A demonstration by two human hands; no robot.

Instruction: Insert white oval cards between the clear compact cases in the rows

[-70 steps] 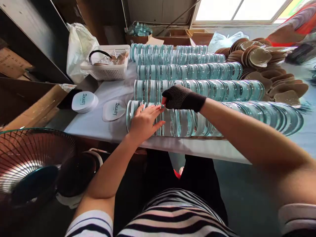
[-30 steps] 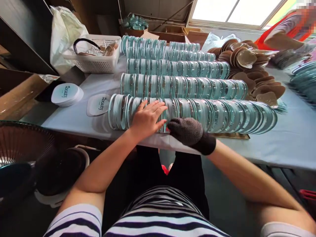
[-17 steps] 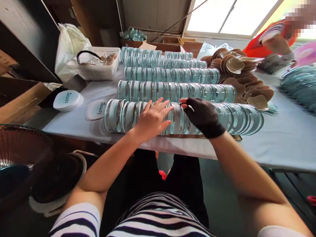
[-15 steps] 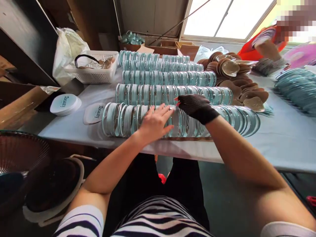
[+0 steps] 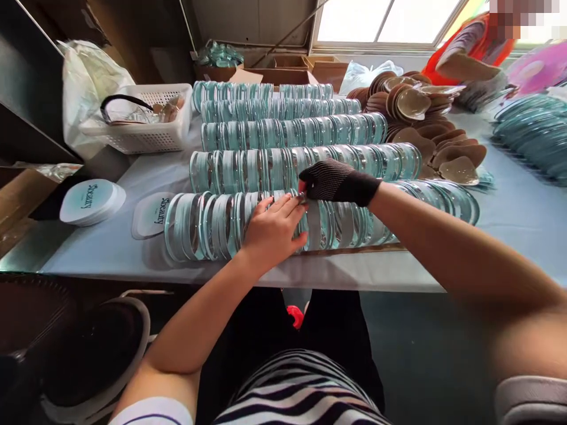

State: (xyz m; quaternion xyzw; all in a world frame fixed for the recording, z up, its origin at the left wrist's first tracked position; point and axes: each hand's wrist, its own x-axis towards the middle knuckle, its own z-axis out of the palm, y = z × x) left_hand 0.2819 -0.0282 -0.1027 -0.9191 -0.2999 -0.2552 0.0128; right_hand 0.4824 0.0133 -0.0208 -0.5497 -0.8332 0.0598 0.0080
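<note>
My bare left hand [image 5: 275, 229] lies over the nearest row of round mirror glass pieces [image 5: 212, 227], which stand on edge, packed side by side. Its fingers are stretched out and the thumb is apart. Close to those fingertips is my right hand [image 5: 330, 182], in a black fingerless glove. Its fingers are pinched at the top of the same row; something small and shiny shows there, too small to name. Behind the hands runs a second row of glass pieces [image 5: 248, 168]. A white rounded card with lettering [image 5: 150, 217] lies left of the front row.
More cards are stacked [image 5: 92, 203] at the left. A white plastic basket [image 5: 146, 139] stands behind them. Brown shaped pieces [image 5: 458, 162] and a pile of glass [image 5: 531, 139] lie on the right, where a person in an orange vest [image 5: 473, 50] works.
My right hand has shifted left along the row, closer to my left fingertips. The left hand stays on the glass pieces. The camera view has shifted slightly.
</note>
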